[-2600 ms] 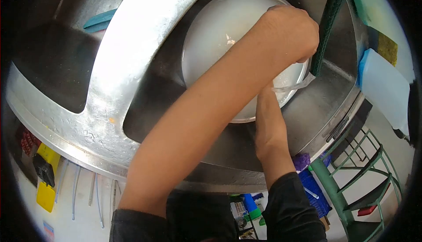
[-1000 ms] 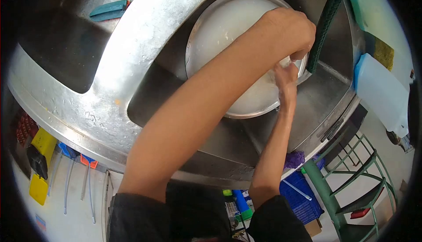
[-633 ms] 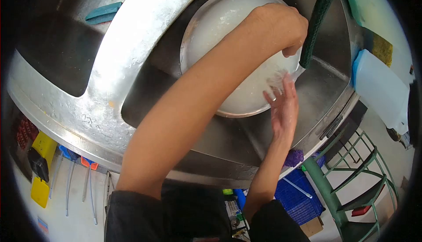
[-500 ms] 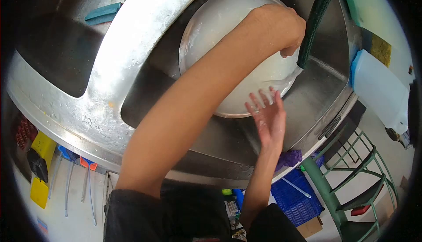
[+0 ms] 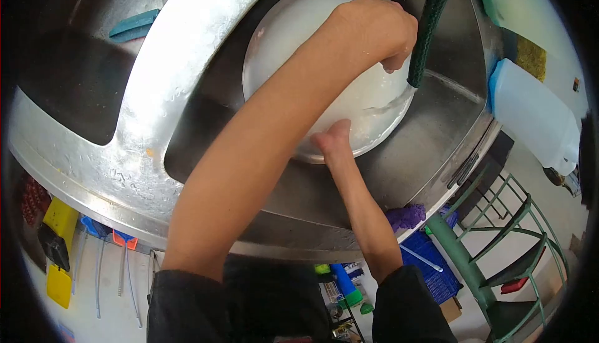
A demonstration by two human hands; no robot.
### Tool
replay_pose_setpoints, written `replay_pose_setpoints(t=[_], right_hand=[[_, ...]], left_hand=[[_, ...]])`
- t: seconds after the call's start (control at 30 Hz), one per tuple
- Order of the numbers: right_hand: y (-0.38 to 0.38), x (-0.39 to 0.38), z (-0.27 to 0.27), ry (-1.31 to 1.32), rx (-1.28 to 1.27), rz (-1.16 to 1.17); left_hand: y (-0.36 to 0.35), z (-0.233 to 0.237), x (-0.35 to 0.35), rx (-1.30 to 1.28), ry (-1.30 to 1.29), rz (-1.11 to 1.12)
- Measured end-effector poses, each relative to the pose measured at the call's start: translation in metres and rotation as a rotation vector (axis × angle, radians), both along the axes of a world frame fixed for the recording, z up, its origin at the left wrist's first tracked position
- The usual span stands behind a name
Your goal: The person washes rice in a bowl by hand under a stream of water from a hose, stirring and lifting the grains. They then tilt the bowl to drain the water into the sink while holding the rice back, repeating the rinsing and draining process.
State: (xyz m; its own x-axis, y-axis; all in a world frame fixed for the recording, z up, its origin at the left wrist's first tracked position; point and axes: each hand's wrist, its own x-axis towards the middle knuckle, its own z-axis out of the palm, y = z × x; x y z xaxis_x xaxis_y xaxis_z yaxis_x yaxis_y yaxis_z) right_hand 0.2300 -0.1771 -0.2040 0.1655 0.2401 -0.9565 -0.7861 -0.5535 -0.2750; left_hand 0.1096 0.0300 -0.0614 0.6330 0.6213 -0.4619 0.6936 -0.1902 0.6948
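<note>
in the steel sink (image 5: 437,131), the left hand (image 5: 374,31) clenched the dark green hose (image 5: 430,12), aiming it into the round steel bowl of milky water (image 5: 293,37); the right hand (image 5: 334,140) braced its near rim, and i cannot tell its grip.

The left arm (image 5: 262,149) stretches far and rightward, the left hand (image 5: 374,31) curled into a fist. The right forearm (image 5: 362,212) rises from near; the right hand (image 5: 334,140) slips under the left arm, fingers hidden.

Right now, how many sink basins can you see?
2. One left basin, shadowed; one right basin holding the water-filled bowl. None seems hidden.
</note>
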Motion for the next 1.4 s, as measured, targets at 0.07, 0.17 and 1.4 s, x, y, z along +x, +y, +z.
replay_pose_setpoints(t=[0.07,0.17,1.4], right_hand=[[-0.015,0.007,-0.028,0.042,0.098,-0.059],[-0.026,0.014,-0.056,0.093,0.175,-0.189],[0.011,0.03,-0.129,0.377,0.561,0.189]], left_hand=[[0.0,-0.002,0.001,-0.002,-0.018,-0.019],[-0.002,0.002,-0.002,-0.015,-0.046,-0.036],[-0.009,0.012,-0.007,0.049,-0.079,0.023]])
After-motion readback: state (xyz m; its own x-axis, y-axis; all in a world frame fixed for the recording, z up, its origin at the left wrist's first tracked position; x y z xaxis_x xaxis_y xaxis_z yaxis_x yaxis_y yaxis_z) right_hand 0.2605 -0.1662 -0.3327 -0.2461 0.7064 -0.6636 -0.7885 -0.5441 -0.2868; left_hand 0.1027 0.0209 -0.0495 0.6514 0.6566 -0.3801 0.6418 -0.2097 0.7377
